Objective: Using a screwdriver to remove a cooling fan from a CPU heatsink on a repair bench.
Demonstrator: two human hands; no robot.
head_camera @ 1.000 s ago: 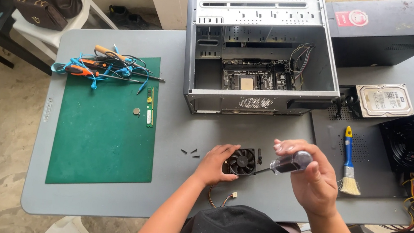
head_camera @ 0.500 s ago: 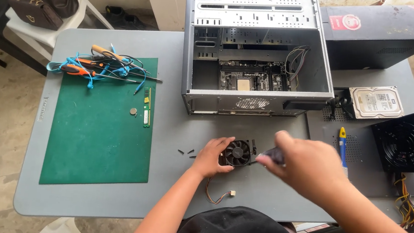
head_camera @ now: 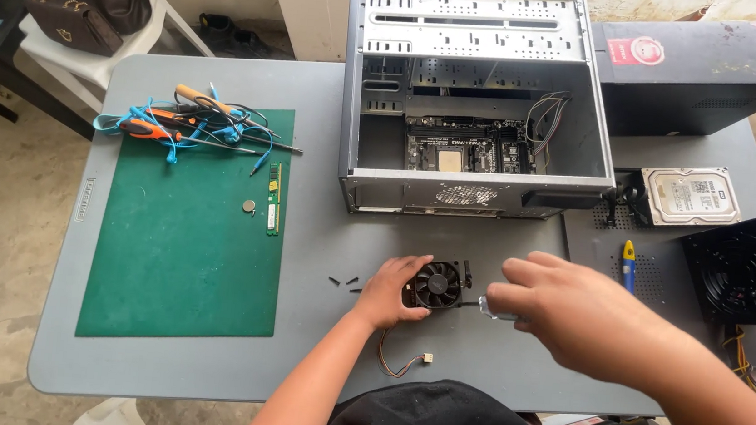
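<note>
A small black cooling fan (head_camera: 438, 284) lies on the grey table (head_camera: 321, 235), its thin wires (head_camera: 397, 360) trailing toward me. My left hand (head_camera: 385, 288) grips the fan's left side and holds it down. Just right of the fan, my right hand (head_camera: 570, 313) is closed around a small grey tool (head_camera: 490, 307), whose tip pokes out toward the fan. A few tiny black screws (head_camera: 344, 282) lie left of my left hand.
An open computer case (head_camera: 475, 93) with its motherboard (head_camera: 466, 147) stands behind the fan. A green mat (head_camera: 185, 232) at left carries screwdrivers and blue cables (head_camera: 190, 123), a memory stick (head_camera: 273, 199) and a coin cell (head_camera: 249, 204). At right lie a hard drive (head_camera: 691, 196), power supply (head_camera: 746, 277) and brush (head_camera: 629, 262).
My right hand has come down from a raised position to table level beside the fan, still holding the tool. My left hand stays on the fan.
</note>
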